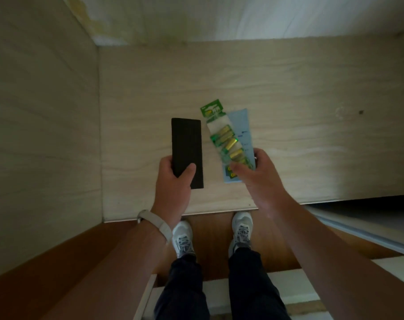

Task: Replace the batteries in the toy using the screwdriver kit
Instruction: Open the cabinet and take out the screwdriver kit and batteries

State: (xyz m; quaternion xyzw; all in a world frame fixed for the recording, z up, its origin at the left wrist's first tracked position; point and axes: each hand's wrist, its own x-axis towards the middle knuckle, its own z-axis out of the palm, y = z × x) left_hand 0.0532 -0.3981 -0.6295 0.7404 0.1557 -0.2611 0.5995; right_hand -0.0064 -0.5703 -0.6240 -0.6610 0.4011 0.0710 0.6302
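Head: left hand (173, 179) holds case (187, 144), right hand (256, 172) battery pack (226, 137), near board edge (196, 212)

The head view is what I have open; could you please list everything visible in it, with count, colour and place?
black rectangular flat case: one, black, left of centre, near end in the left hand's grip
green blister pack of gold batteries: one, green and gold, right of the case
pale blue flat card: one, pale blue, behind the pack
light wooden surface: one, pale wood, beneath these
brown floor: one, brown, below
white wrist strap: one, left wrist
white trainers: two, on the floor
dark trousers: one pair, bottom
left hand: holds the case
right hand: pinches pack and card
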